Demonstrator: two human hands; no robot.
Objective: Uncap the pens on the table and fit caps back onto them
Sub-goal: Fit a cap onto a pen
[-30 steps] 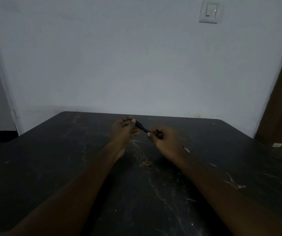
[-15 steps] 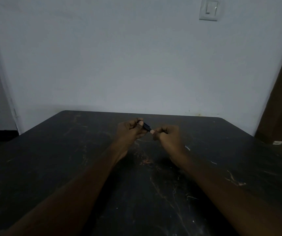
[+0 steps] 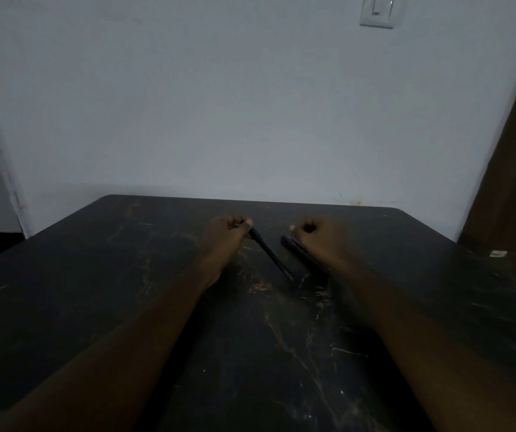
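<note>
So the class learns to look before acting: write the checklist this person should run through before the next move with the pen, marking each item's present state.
1. Left hand grips the pen: ok.
2. Right hand holds the cap: ok.
3. Pen and cap are apart, with a gap between them: ok.
4. Pen tip is lined up with the cap: not ok, it slants down toward the table.
5. Cap's open end faces the pen: cannot tell, too dark.

Head-worn camera looks forward and down across the table (image 3: 94,307) toward the wall (image 3: 219,104).
</note>
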